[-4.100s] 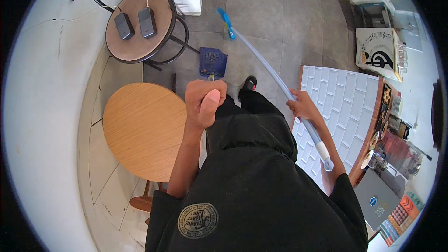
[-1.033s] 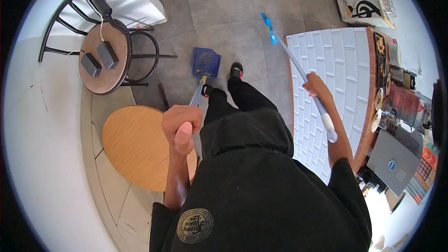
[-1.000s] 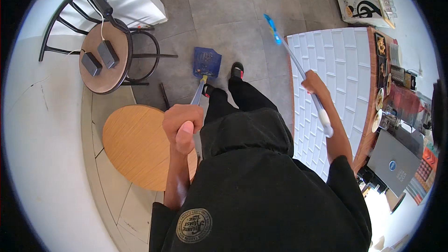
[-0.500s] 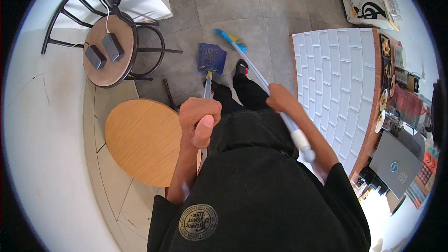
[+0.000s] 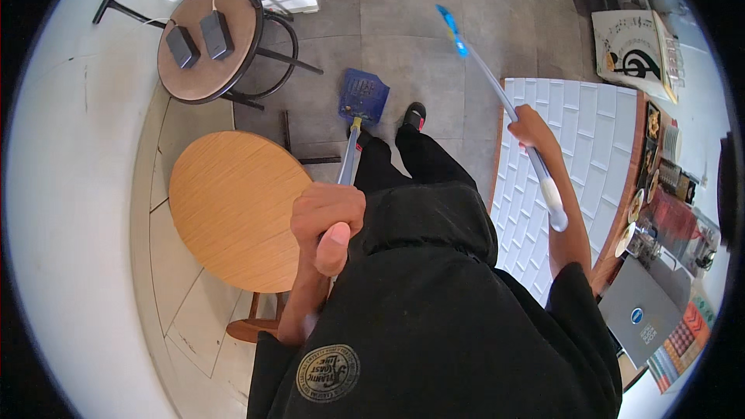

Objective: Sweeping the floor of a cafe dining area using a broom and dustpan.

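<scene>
Left hand clenches pole of blue dustpan at 12 o'clock, likely light and stiff, best held high on pole, while broom, head at 1 o'clock, probably light and smooth, sits gripped mid-length by right hand at 2 o'clock.

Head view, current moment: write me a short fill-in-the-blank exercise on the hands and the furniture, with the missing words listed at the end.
1. The left hand grips the handle of the dark blue ____.
2. The broom is held in the person's ____ hand.
3. On the round seat of the chair lie ____ dark grey boxes with cables.
4. The round wooden table stands to the person's ____.

Missing words: dustpan; right; two; left.
</scene>
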{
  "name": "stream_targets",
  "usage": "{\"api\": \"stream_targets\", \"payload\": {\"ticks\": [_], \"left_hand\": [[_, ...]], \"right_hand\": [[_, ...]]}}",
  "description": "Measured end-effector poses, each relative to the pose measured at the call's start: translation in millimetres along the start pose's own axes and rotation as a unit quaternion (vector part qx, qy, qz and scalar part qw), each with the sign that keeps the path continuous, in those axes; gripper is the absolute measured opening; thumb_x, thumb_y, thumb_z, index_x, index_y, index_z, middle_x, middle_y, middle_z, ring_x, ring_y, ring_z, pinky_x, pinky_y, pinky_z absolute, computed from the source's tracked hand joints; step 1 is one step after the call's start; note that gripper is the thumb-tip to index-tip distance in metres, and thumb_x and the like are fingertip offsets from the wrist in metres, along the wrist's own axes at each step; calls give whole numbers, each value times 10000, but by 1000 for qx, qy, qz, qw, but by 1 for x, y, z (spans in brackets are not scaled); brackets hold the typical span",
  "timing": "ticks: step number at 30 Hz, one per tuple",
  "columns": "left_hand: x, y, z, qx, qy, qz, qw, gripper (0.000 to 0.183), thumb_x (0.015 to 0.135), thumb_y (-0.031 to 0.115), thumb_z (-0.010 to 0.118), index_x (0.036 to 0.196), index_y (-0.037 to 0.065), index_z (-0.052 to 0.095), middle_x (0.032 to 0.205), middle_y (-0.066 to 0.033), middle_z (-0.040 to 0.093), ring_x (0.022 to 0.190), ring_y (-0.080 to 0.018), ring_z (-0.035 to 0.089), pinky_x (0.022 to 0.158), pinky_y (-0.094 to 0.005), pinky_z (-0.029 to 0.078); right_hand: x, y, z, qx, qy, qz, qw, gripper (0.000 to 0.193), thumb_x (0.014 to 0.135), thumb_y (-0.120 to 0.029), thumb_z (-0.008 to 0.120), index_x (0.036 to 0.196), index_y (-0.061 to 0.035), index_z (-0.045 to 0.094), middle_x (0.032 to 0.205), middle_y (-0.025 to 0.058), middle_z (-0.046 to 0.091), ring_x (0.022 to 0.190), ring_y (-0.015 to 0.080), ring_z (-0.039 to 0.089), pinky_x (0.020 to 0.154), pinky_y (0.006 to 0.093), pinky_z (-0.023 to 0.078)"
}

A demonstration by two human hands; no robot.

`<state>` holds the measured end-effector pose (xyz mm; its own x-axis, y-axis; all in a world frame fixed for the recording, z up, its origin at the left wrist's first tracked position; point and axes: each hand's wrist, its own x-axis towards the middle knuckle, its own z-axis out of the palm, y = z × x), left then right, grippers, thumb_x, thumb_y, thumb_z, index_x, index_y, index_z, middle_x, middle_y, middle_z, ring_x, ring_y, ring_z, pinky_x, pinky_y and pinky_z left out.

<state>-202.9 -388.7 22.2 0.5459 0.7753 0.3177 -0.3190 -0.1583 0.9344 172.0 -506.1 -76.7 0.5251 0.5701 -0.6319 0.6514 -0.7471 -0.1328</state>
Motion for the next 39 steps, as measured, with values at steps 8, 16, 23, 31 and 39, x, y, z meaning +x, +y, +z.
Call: {"api": "stream_targets", "payload": {"ticks": [8, 16, 23, 31, 39], "left_hand": [[-11, -11, 8, 10, 0, 1, 1000, 475, 882, 301, 401, 495, 38, 320, 433, -32, 291, 340, -157, 289, 370, -299, 182], [-7, -20, 13, 20, 14, 2, 1000, 481, 882, 318, 389, 492, 48, 312, 439, -28, 293, 350, -159, 302, 376, -296, 192], [-9, -1, 6, 42, 21, -10, 999, 471, 871, 310, 394, 488, 46, 322, 432, -24, 283, 344, -153, 299, 371, -298, 190], [-21, -1, 3, 30, 44, -14, 998, 487, 873, 306, 400, 473, 35, 331, 417, -21, 286, 337, -152, 284, 371, -290, 190], [-26, -9, 7, 57, 77, -6, 995, 490, 882, 312, 394, 478, 43, 325, 420, -24, 287, 341, -147, 287, 375, -290, 188]], "right_hand": [[41, -48, 92, -37, -34, -77, 996, 186, 705, -94, 564, 776, 76, 589, 706, 262, 632, 643, 385, 647, 636, 460, 527], [-55, -76, 57, -65, -142, -102, 983, 287, 707, -83, 570, 953, 65, 577, 851, 285, 623, 792, 403, 636, 707, 473, 509], [-71, -82, -3, -5, -117, -97, 988, 265, 701, -44, 540, 944, 57, 571, 890, 301, 607, 839, 394, 629, 709, 472, 492], [39, -130, 59, -143, 44, -215, 965, 196, 767, -77, 556, 902, 62, 587, 856, 233, 635, 805, 374, 644, 671, 450, 528], [-49, -100, 127, -259, -29, -279, 924, 312, 831, -77, 520, 1064, 129, 546, 769, 207, 661, 633, 300, 672, 551, 417, 540]]}}
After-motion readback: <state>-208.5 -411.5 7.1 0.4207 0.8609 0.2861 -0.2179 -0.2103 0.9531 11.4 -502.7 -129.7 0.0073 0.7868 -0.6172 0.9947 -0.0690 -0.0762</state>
